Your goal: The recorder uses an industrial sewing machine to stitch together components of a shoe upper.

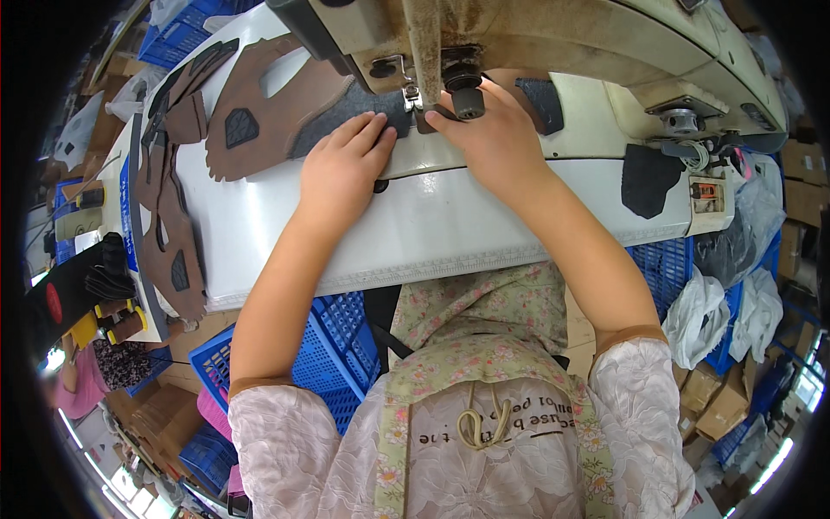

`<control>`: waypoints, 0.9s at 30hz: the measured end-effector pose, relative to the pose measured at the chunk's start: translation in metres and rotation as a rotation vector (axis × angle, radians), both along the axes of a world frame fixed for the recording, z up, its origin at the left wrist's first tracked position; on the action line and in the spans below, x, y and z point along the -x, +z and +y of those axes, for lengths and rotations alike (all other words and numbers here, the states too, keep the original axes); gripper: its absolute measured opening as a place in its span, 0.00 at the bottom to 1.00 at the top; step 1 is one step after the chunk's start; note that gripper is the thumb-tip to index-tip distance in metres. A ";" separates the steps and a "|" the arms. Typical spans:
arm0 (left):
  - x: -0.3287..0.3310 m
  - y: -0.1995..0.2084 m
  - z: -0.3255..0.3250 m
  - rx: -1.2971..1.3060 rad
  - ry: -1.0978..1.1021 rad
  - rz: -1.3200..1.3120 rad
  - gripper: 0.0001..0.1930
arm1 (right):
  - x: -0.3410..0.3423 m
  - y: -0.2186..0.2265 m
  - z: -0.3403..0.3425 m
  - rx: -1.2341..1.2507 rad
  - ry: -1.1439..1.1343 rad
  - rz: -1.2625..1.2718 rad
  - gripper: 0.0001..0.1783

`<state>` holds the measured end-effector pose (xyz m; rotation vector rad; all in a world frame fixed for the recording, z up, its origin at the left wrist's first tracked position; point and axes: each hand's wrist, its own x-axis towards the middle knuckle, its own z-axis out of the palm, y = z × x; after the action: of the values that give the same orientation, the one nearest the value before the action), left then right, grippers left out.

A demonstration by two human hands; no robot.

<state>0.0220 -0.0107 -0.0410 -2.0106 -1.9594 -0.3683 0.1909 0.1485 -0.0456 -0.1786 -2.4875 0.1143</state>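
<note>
Across the shirt (484, 493) runs black lettering (545, 423); left hand (341, 169) touches dark panel (367, 99).

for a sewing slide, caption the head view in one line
Left hand and right hand flank the presser foot of a sewing machine, brown pieces lying to the left.

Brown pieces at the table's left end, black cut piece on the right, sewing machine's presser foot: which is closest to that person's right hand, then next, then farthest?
In the head view, from the right hand:
1. Presser foot, just left.
2. Black cut piece, to the right.
3. Brown pieces, far left.
</note>
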 end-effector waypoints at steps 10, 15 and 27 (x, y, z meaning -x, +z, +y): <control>0.000 0.002 0.012 -0.016 0.050 -0.089 0.18 | 0.008 -0.002 0.010 0.096 -0.030 0.035 0.11; 0.008 -0.003 0.009 -0.080 -0.017 -0.113 0.16 | 0.011 -0.005 0.011 0.079 -0.022 0.043 0.11; 0.003 0.000 0.017 -0.090 -0.034 -0.070 0.11 | 0.012 -0.008 0.011 0.144 -0.053 0.099 0.11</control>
<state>0.0193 0.0068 -0.0410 -2.0019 -1.9152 -0.5320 0.1790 0.1592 -0.0534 -0.2922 -2.3749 0.2742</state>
